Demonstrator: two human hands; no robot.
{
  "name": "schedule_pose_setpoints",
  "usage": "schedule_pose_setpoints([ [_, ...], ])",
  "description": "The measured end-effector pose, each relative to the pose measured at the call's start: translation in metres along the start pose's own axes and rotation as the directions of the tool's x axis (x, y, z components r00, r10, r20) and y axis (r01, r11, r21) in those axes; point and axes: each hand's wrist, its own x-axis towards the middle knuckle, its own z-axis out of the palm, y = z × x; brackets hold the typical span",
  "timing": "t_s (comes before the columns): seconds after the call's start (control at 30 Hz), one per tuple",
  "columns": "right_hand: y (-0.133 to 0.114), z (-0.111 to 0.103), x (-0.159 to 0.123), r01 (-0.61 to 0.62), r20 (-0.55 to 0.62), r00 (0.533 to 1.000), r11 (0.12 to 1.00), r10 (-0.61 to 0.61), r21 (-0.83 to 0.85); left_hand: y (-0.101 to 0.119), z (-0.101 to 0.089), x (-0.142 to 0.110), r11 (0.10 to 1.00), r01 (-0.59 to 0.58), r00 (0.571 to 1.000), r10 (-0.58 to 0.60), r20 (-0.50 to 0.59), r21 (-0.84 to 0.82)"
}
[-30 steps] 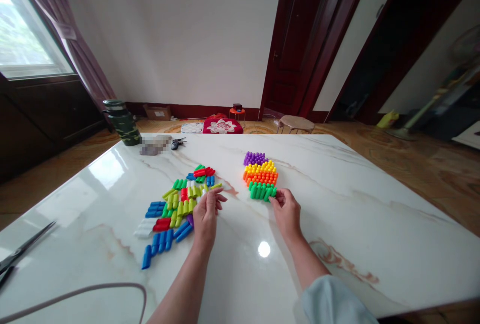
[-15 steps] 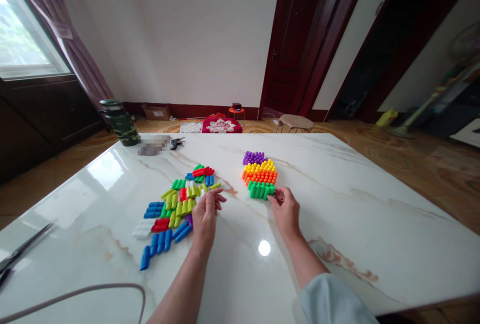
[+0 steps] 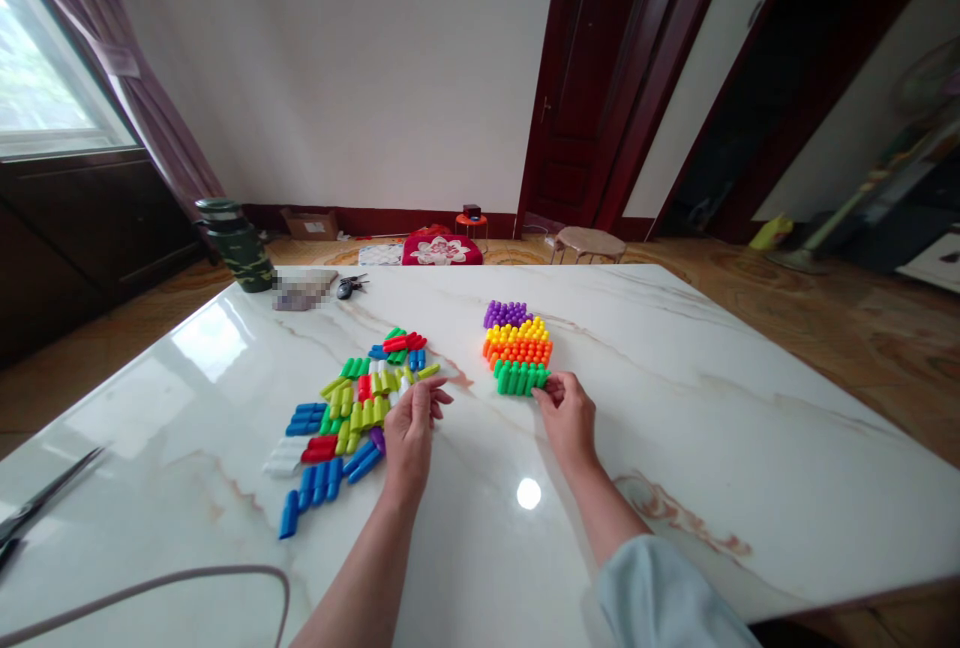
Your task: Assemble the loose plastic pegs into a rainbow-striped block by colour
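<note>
Toward the tabletop's (image 3: 697, 388) far edge, our four-colour block (image 3: 517, 352) is standing; our right hand (image 3: 568, 420) is pinching green pieces (image 3: 517, 382), left hand (image 3: 409, 436) half-curled, grip unclear; mixed pieces (image 3: 367, 416) are lying ungrouped.

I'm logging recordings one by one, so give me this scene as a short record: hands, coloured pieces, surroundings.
Left hand: beside the loose pieces; whether it holds one is unclear
Right hand: fingers at the right end of the green group
Order, near to far: green group, orange group, yellow group, purple group
Loose pieces: mixed colours, lying on the white table
Far left: camouflage flask
Near left: scissors and cable, both cut off by the picture edge
</note>
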Motion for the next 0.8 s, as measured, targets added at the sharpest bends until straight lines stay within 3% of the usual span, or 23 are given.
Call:
schedule_pose_setpoints([
  [0.2, -0.0023, -0.0010, -0.0021, 0.013, 0.005, 1.000, 1.000, -0.013, -0.025, 0.0006, 0.0007, 0.0002, 1.000, -0.009, 1.000, 0.009, 0.007, 0.021],
  [0.43, -0.0068, -0.0062, -0.0047, 0.012, -0.070, 0.997, 0.996, -0.018, -0.089, -0.0018, 0.0004, -0.0003, 0.998, -0.047, 0.999, 0.047, 0.004, 0.036],
  [0.63, -0.0086, -0.0081, -0.0052, 0.078, 0.024, 0.997, 0.992, -0.076, -0.104, -0.0012, 0.0006, -0.0011, 0.997, -0.057, 0.998, 0.056, 0.014, 0.056],
  [0.8, -0.0088, -0.0087, -0.0061, 0.081, 0.008, 0.997, 0.992, -0.081, -0.098, -0.0019, 0.0006, -0.0013, 0.996, -0.057, 0.998, 0.056, 0.012, 0.063],
])
